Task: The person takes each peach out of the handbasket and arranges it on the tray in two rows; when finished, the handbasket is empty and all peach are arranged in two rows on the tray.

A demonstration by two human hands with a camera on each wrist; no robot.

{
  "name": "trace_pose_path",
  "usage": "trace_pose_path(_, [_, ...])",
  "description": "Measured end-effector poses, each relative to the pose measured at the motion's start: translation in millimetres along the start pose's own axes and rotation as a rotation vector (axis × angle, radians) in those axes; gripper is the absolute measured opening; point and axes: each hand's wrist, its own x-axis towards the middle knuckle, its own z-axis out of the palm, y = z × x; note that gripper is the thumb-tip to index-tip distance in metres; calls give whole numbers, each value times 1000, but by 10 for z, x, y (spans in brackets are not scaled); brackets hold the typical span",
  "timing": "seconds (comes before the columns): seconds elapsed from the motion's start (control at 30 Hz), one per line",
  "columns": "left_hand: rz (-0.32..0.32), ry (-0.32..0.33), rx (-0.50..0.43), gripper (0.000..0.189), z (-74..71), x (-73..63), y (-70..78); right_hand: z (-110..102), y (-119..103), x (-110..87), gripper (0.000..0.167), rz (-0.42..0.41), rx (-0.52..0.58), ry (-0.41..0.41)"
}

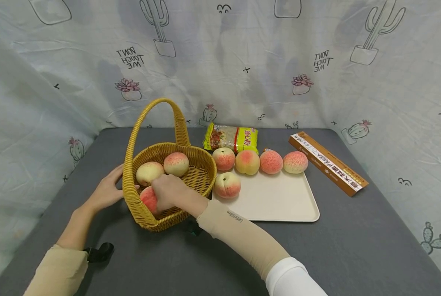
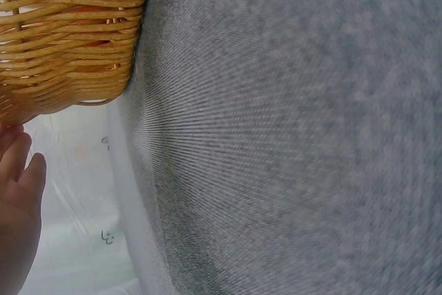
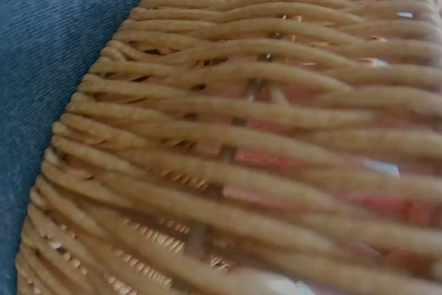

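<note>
A yellow-brown wicker basket with a tall handle stands on the left part of the table. My right hand reaches down inside it and grips a red peach at the near left; part of that peach is hidden behind the fingers. Two paler peaches lie further back in the basket, a yellowish peach and a pink-topped peach. At the basket's left side my left hand holds the rim by the handle's base, its thumb tip showing past the handle. Through the weave in the right wrist view, red peach skin shows.
Right of the basket lies a white tray with a peach near its left edge and several more in a row along its back. Behind them is a yellow pasta bag. A long brown pasta box lies slanted at the right.
</note>
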Motion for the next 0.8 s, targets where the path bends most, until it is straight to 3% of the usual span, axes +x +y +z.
trace_pose_path(0.17, [11, -2, -8, 85, -10, 2, -8, -14, 83, -76, 36, -32, 31, 95])
trace_pose_path(0.3, [30, -5, -18, 85, -13, 6, -18, -50, 181, -148, 50, -43, 88, 177])
trace_pose_path(0.8, [42, 7, -18, 84, 3, 1, -1, -188, 552, -564, 86, 69, 377, 295])
